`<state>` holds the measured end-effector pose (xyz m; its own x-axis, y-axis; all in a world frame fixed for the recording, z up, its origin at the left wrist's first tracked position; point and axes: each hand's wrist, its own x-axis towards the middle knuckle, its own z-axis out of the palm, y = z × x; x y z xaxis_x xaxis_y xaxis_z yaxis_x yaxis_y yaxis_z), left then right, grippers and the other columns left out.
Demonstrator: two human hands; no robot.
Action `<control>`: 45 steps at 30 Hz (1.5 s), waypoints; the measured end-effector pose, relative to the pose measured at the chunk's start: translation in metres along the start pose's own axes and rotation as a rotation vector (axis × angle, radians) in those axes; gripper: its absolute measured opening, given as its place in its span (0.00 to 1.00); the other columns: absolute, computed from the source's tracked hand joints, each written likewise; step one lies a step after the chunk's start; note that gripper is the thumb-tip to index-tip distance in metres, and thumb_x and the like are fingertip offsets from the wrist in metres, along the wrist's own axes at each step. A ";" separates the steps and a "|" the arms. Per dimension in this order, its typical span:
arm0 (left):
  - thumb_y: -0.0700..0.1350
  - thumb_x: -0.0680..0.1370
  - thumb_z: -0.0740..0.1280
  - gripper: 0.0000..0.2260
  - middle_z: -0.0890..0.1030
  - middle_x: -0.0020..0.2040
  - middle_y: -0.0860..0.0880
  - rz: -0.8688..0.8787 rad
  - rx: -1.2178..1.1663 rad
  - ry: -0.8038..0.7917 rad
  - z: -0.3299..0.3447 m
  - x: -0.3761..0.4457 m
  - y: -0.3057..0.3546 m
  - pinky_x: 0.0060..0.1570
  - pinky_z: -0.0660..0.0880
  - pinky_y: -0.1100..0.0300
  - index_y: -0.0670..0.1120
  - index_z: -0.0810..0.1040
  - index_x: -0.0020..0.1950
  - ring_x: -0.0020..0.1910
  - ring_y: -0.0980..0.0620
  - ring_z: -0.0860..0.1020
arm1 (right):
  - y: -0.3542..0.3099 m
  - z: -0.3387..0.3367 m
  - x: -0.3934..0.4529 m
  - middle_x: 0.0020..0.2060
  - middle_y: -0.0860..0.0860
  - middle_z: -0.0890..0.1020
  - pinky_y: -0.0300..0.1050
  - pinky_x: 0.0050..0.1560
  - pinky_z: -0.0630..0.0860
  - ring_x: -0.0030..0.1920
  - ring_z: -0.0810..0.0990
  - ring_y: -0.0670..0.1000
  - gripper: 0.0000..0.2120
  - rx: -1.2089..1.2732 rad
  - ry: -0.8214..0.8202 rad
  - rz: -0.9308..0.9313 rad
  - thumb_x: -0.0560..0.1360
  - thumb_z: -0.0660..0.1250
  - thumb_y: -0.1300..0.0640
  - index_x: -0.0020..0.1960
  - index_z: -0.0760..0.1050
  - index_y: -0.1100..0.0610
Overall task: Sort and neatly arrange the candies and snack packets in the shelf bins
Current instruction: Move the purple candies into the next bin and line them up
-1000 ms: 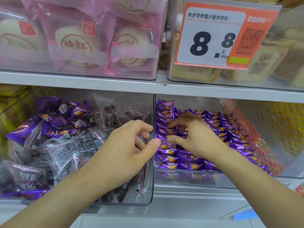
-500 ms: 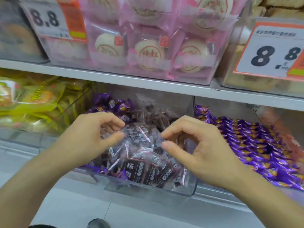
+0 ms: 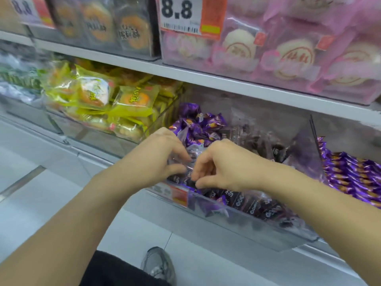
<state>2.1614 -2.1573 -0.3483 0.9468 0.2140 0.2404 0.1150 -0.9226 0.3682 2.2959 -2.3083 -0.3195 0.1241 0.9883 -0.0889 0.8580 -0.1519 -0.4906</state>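
- Step in hand, as I judge it: sorting the mixed clear bin (image 3: 257, 226) at centre frame, where purple candies (image 3: 198, 124) lie heaped at the back and dark clear-wrapped packets (image 3: 253, 203) fill the front.
- Left hand (image 3: 156, 159), centre frame: fingers curled, thumb and fingertips pinching a clear-wrapped packet (image 3: 186, 162) at the top of the pile.
- Right hand (image 3: 222, 166), just right of it: fingers curled down, thumb and forefinger pinching the same wrapper or one touching it; blur hides which.
- Both hands meet over the bin's front left corner, above its orange price tag (image 3: 177, 195).
- Purple bars (image 3: 354, 176) in the next bin, right edge of frame, already lie in neat rows.
- Yellow snack packets (image 3: 115, 100), left of centre, sit in their own bin, untouched.
- Next move probably calls for lifting the pinched packet free without dragging its neighbours over the low front wall, then laying it flat with its own kind.
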 end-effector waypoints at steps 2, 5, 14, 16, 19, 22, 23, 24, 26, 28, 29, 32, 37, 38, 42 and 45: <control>0.45 0.69 0.78 0.06 0.79 0.40 0.53 -0.056 -0.031 0.023 0.005 0.010 0.001 0.46 0.65 0.66 0.53 0.84 0.42 0.49 0.55 0.71 | -0.004 -0.001 0.005 0.33 0.45 0.86 0.23 0.38 0.68 0.35 0.81 0.37 0.07 -0.053 -0.017 0.016 0.68 0.80 0.54 0.44 0.86 0.53; 0.39 0.68 0.75 0.13 0.75 0.36 0.57 -0.080 -0.045 0.003 0.016 0.021 0.002 0.45 0.70 0.56 0.54 0.74 0.38 0.46 0.52 0.70 | -0.008 -0.001 0.008 0.36 0.46 0.87 0.22 0.42 0.69 0.39 0.82 0.38 0.10 -0.108 -0.053 0.033 0.67 0.80 0.52 0.47 0.86 0.53; 0.37 0.67 0.76 0.09 0.74 0.34 0.59 -0.136 -0.071 0.050 0.021 0.030 -0.005 0.39 0.66 0.58 0.49 0.80 0.39 0.43 0.56 0.71 | -0.009 0.015 0.017 0.34 0.44 0.85 0.37 0.44 0.78 0.36 0.81 0.41 0.07 -0.192 -0.056 0.047 0.68 0.77 0.55 0.46 0.86 0.50; 0.42 0.66 0.80 0.08 0.80 0.37 0.57 -0.119 -0.127 0.049 0.014 0.024 -0.007 0.41 0.71 0.58 0.51 0.83 0.39 0.43 0.56 0.74 | -0.006 0.005 0.010 0.34 0.44 0.85 0.26 0.40 0.72 0.35 0.81 0.37 0.06 -0.092 0.004 0.077 0.68 0.78 0.55 0.45 0.86 0.50; 0.47 0.70 0.77 0.05 0.84 0.47 0.56 -0.079 -0.293 0.196 0.000 0.009 0.000 0.53 0.75 0.58 0.53 0.85 0.44 0.51 0.59 0.79 | -0.001 -0.012 -0.007 0.35 0.47 0.86 0.35 0.44 0.80 0.37 0.84 0.41 0.06 0.170 0.160 0.138 0.69 0.79 0.56 0.44 0.85 0.51; 0.53 0.72 0.72 0.09 0.85 0.47 0.54 -0.144 -0.618 0.181 -0.012 -0.006 0.019 0.52 0.79 0.55 0.53 0.84 0.49 0.48 0.55 0.82 | 0.001 -0.018 -0.020 0.36 0.56 0.86 0.46 0.42 0.83 0.37 0.86 0.53 0.08 0.556 0.284 0.187 0.69 0.78 0.64 0.47 0.83 0.60; 0.53 0.72 0.72 0.10 0.85 0.46 0.53 -0.170 -0.661 0.120 -0.012 -0.008 0.023 0.51 0.80 0.53 0.52 0.83 0.50 0.46 0.54 0.83 | 0.002 -0.016 -0.024 0.37 0.60 0.86 0.46 0.41 0.84 0.37 0.85 0.55 0.08 0.678 0.299 0.211 0.69 0.77 0.66 0.47 0.82 0.63; 0.53 0.71 0.74 0.11 0.85 0.45 0.52 -0.187 -0.655 0.064 -0.009 -0.009 0.025 0.50 0.81 0.50 0.52 0.83 0.51 0.45 0.52 0.83 | 0.003 -0.013 -0.026 0.37 0.62 0.85 0.46 0.41 0.84 0.36 0.85 0.56 0.09 0.763 0.296 0.232 0.69 0.76 0.67 0.48 0.81 0.65; 0.50 0.72 0.77 0.10 0.85 0.43 0.49 -0.223 -0.619 -0.008 -0.004 -0.008 0.026 0.47 0.81 0.46 0.49 0.82 0.50 0.42 0.48 0.83 | 0.004 -0.007 -0.033 0.38 0.63 0.85 0.46 0.41 0.84 0.36 0.85 0.57 0.11 0.827 0.241 0.253 0.67 0.76 0.66 0.48 0.81 0.65; 0.46 0.72 0.76 0.09 0.85 0.43 0.46 -0.248 -0.632 -0.053 0.001 -0.007 0.025 0.46 0.81 0.48 0.47 0.83 0.50 0.40 0.48 0.83 | 0.008 -0.006 -0.040 0.40 0.59 0.86 0.45 0.45 0.84 0.40 0.86 0.57 0.14 0.748 0.189 0.271 0.64 0.78 0.64 0.48 0.82 0.63; 0.45 0.72 0.76 0.09 0.85 0.43 0.45 -0.248 -0.636 -0.075 0.004 -0.006 0.025 0.46 0.81 0.49 0.47 0.82 0.51 0.39 0.48 0.82 | 0.011 -0.007 -0.044 0.41 0.56 0.87 0.44 0.47 0.83 0.41 0.86 0.55 0.14 0.652 0.181 0.284 0.64 0.79 0.63 0.48 0.82 0.61; 0.47 0.73 0.75 0.10 0.84 0.45 0.45 -0.233 -0.602 -0.099 0.008 -0.004 0.026 0.45 0.80 0.53 0.48 0.82 0.53 0.41 0.47 0.81 | 0.016 -0.014 -0.052 0.37 0.49 0.87 0.41 0.46 0.82 0.39 0.86 0.48 0.11 0.336 0.122 0.318 0.66 0.81 0.61 0.46 0.83 0.54; 0.44 0.75 0.74 0.05 0.83 0.45 0.44 -0.240 -0.624 -0.074 0.006 0.001 0.029 0.44 0.78 0.56 0.47 0.81 0.49 0.41 0.45 0.81 | 0.007 0.000 -0.048 0.34 0.43 0.86 0.28 0.43 0.74 0.35 0.82 0.34 0.10 -0.059 0.048 0.244 0.67 0.80 0.50 0.45 0.86 0.52; 0.44 0.75 0.74 0.05 0.83 0.44 0.44 -0.254 -0.639 -0.072 0.007 0.001 0.029 0.45 0.79 0.54 0.47 0.80 0.49 0.42 0.45 0.81 | 0.006 0.003 -0.046 0.34 0.42 0.86 0.30 0.44 0.75 0.36 0.82 0.35 0.09 -0.108 0.073 0.228 0.67 0.79 0.49 0.44 0.86 0.52; 0.45 0.77 0.72 0.08 0.82 0.34 0.50 -0.343 -0.764 -0.037 0.009 0.001 0.031 0.38 0.73 0.55 0.45 0.76 0.51 0.33 0.51 0.75 | 0.007 0.012 -0.046 0.33 0.44 0.86 0.31 0.43 0.76 0.37 0.82 0.37 0.04 -0.100 0.097 0.210 0.69 0.76 0.55 0.43 0.86 0.51; 0.42 0.78 0.69 0.06 0.77 0.28 0.54 -0.418 -0.833 0.007 0.010 0.003 0.035 0.33 0.66 0.60 0.43 0.75 0.52 0.29 0.52 0.69 | 0.009 0.003 -0.057 0.30 0.44 0.84 0.28 0.38 0.74 0.31 0.81 0.38 0.04 0.053 0.206 0.287 0.67 0.75 0.59 0.39 0.85 0.51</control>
<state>2.1708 -2.1920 -0.3435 0.8751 0.4810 -0.0528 0.1909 -0.2430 0.9511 2.2953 -2.3661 -0.3210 0.4591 0.8866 -0.0563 0.7469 -0.4195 -0.5160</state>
